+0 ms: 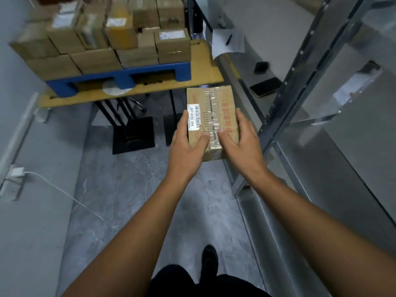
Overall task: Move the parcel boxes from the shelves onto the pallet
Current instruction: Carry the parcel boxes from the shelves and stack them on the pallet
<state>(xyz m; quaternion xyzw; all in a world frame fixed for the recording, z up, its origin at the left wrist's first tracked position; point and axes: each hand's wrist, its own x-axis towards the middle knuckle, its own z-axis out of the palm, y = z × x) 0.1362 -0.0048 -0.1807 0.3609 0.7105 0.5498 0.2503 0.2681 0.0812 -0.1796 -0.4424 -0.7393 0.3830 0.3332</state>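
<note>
We held a parcel box [211,108] at centre frame.
Our left grip [186,144] and right grip [241,142] clamped its sides; the blue pallet [120,79], stacked with boxes [94,61], sat on the table [205,69] upper left.

A taped brown cardboard parcel box [214,112] with a white barcode label [194,117] is held in mid-air, near a blue plastic pallet [120,79] stacked with brown boxes [96,58]

Wooden tabletop [204,61] stands on black legs [173,106] with flat base plates [134,136]; a tape roll [116,88] lies on it. At right: dark smartphone [265,86], small black object [261,67], paper sheet [235,47] with a pen [228,39]. At left: white plug [17,171], its cable [64,192] trailing across grey floor [128,200].
</note>
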